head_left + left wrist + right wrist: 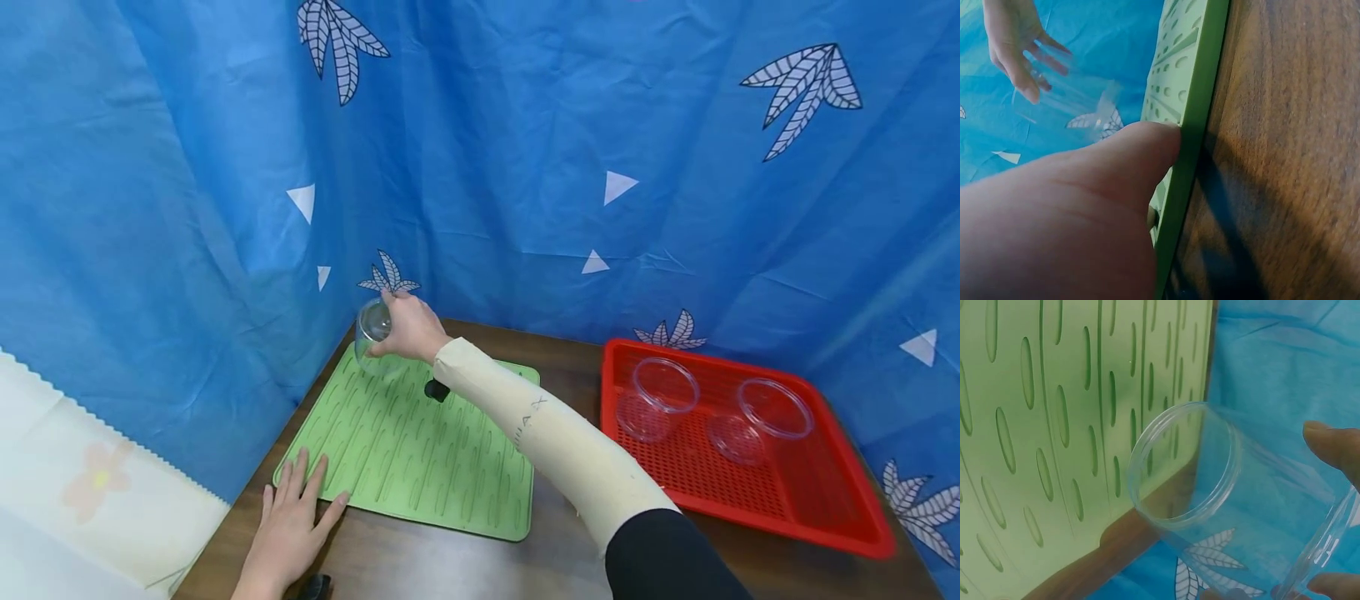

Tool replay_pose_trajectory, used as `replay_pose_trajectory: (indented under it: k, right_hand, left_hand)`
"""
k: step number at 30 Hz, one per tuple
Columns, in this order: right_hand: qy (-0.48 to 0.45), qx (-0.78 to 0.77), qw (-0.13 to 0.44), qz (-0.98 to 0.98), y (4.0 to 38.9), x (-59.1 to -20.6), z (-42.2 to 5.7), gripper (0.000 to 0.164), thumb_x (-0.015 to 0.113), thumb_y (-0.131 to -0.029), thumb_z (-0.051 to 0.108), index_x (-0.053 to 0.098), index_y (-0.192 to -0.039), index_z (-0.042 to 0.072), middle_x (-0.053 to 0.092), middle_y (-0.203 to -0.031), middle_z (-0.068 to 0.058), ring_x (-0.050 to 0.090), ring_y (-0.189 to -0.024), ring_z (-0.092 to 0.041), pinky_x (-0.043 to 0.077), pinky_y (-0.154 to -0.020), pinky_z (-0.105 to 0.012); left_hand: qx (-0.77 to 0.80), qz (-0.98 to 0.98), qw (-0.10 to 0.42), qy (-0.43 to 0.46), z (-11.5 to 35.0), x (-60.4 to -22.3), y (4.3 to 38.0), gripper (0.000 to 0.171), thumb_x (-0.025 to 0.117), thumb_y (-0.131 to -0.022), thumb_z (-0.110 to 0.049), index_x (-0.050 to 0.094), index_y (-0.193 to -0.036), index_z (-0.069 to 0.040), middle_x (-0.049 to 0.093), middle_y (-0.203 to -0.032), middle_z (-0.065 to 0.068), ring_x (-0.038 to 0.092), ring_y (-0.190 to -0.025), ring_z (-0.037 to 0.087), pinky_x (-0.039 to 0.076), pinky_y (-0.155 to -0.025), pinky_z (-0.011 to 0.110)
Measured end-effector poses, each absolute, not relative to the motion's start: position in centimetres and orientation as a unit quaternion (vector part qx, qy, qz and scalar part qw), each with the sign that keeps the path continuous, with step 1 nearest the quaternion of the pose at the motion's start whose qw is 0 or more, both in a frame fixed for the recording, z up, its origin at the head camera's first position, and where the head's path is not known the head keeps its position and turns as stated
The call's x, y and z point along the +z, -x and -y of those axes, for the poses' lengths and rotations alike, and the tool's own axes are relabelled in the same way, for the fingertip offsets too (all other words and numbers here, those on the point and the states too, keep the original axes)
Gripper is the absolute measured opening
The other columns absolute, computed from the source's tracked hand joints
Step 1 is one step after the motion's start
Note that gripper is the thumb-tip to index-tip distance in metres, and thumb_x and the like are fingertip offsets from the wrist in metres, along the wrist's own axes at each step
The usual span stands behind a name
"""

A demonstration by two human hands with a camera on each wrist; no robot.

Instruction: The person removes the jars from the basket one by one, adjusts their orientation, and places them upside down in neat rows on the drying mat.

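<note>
A clear plastic jar (pixel 372 333) is in my right hand (pixel 411 327), over the far left corner of the green ridged mat (pixel 420 450). Thumb and fingers grip it around its base end, as the right wrist view shows. Its round, open mouth (pixel 1138 465) points down toward the mat, with the jar tilted in that view. My left hand (pixel 288 529) rests with spread fingers on the near left corner of the mat. In the left wrist view the left thumb (pixel 1157 140) lies against the mat's edge.
A red perforated tray (pixel 750 512) stands on the right of the wooden table (pixel 465 567). Two more clear jars, one to the left (pixel 656 400) and one to the right (pixel 757 421), are inside it. Blue patterned cloth (pixel 510 167) hangs behind and at the sides.
</note>
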State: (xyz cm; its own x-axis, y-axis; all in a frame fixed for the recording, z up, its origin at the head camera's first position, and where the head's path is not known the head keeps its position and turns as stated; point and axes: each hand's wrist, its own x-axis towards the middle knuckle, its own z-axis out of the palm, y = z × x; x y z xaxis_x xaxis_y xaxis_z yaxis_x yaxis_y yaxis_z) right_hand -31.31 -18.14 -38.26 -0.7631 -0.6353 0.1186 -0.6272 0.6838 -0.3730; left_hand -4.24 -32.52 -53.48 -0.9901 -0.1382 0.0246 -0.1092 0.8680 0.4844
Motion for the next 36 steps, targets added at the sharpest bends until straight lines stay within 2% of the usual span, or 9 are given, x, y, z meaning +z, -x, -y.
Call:
replay_pose_trajectory:
  k: [4, 11, 19, 25, 28, 36]
  right_hand:
    - [0.348, -0.187, 0.024, -0.918, 31.4, -39.2, 19.0, 0.117, 0.087, -0.069, 0.054, 0.027, -0.158, 0.010, 0.046, -0.150, -0.009, 0.058, -0.112, -0.019, 0.052, -0.081, -0.027]
    - [0.334, -0.151, 0.027, -0.930, 31.9, -40.0, 20.1, 0.117, 0.085, -0.068, 0.061, 0.028, -0.158, 0.011, 0.044, -0.152, -0.006, 0.051, -0.129, -0.023, 0.051, -0.093, -0.029]
    - [0.325, -0.147, 0.043, -0.933, 32.7, -40.6, 20.3, 0.114, 0.085, -0.069, 0.059, 0.031, -0.157, 0.011, 0.050, -0.146, -0.006, 0.059, -0.112, -0.018, 0.053, -0.075, -0.027]
    - [0.333, -0.126, 0.062, -0.932, 32.8, -41.0, 21.3, 0.110, 0.084, -0.070, 0.059, 0.033, -0.157, 0.013, 0.047, -0.150, -0.004, 0.053, -0.126, -0.021, 0.053, -0.088, -0.028]
    - [0.331, -0.115, 0.062, -0.935, 33.0, -41.1, 21.8, 0.108, 0.084, -0.071, 0.058, 0.035, -0.156, 0.014, 0.049, -0.147, -0.004, 0.053, -0.127, -0.021, 0.052, -0.092, -0.029]
    - [0.302, -0.104, 0.051, -0.946, 33.5, -41.2, 22.1, 0.111, 0.083, -0.067, 0.064, 0.035, -0.156, 0.019, 0.050, -0.146, -0.001, 0.057, -0.120, -0.022, 0.054, -0.087, -0.031]
  left_hand:
    - [-0.249, 0.966, 0.029, -0.070, 32.5, -53.7, 4.0, 0.079, 0.048, -0.101, -0.054, 0.028, -0.155, 0.000, 0.006, -0.161, 0.030, 0.001, -0.145, 0.053, -0.001, -0.108, 0.074]
    - [-0.244, 0.966, 0.039, -0.072, 32.4, -53.7, 4.2, 0.078, 0.049, -0.101, -0.053, 0.029, -0.155, -0.001, 0.007, -0.161, 0.029, 0.001, -0.146, 0.052, -0.001, -0.109, 0.074]
    - [-0.247, 0.966, 0.039, -0.067, 32.1, -53.4, 4.7, 0.077, 0.050, -0.101, -0.052, 0.030, -0.155, 0.000, 0.008, -0.161, 0.029, 0.002, -0.145, 0.053, 0.000, -0.106, 0.076]
    - [-0.248, 0.965, 0.022, -0.080, 32.3, -53.7, 4.4, 0.081, 0.047, -0.101, -0.057, 0.028, -0.156, -0.001, 0.005, -0.162, 0.028, 0.000, -0.146, 0.052, -0.002, -0.106, 0.077]
    - [-0.251, 0.964, 0.021, -0.081, 32.4, -53.9, 4.5, 0.081, 0.046, -0.101, -0.057, 0.028, -0.156, -0.001, 0.006, -0.162, 0.028, -0.001, -0.145, 0.052, -0.002, -0.106, 0.077]
    - [-0.254, 0.963, 0.016, -0.082, 32.5, -54.0, 5.2, 0.082, 0.045, -0.101, -0.058, 0.027, -0.156, 0.000, 0.004, -0.162, 0.029, -0.003, -0.146, 0.052, -0.004, -0.106, 0.076]
